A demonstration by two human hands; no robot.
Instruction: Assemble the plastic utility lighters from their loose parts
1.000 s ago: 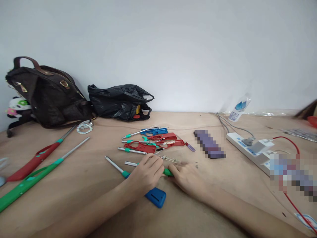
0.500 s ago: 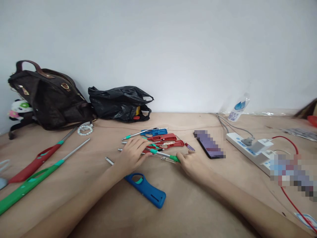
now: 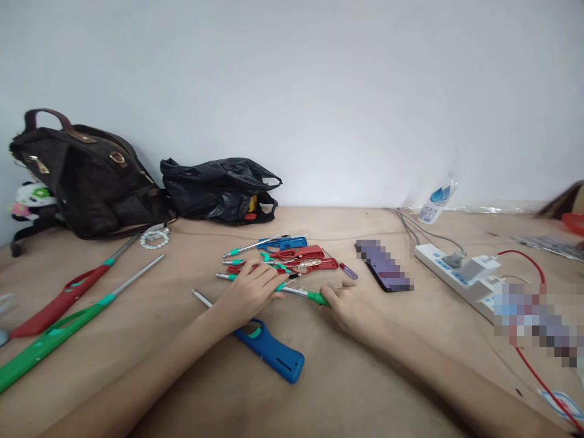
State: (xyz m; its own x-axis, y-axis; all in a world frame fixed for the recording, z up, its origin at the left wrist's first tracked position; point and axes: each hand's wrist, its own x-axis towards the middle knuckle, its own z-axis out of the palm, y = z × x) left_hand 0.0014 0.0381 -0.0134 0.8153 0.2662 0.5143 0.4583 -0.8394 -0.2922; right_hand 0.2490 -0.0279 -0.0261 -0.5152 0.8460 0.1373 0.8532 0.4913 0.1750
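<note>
My left hand (image 3: 249,292) rests with curled fingers on a red lighter shell (image 3: 237,269) at the near edge of a pile of red and blue lighter halves (image 3: 296,250) and metal tubes. Its fingertips touch a thin metal rod with a green collar (image 3: 305,294). My right hand (image 3: 349,307) pinches the green end of that rod against the wooden table (image 3: 182,377). A blue long-nosed lighter (image 3: 267,348) lies just under my left wrist, its metal tube (image 3: 203,298) pointing left and away.
A red lighter (image 3: 68,293) and a green one (image 3: 50,338) lie at the left. A dark handbag (image 3: 86,176) and black plastic bag (image 3: 221,190) stand at the wall. A phone (image 3: 384,266), power strip (image 3: 460,274), red wire (image 3: 533,261) and bottle (image 3: 437,199) are right.
Both hands moved away from me toward the pile, carrying the green-collared rod there. The blue lighter, earlier half covered by my left hand, now lies uncovered.
</note>
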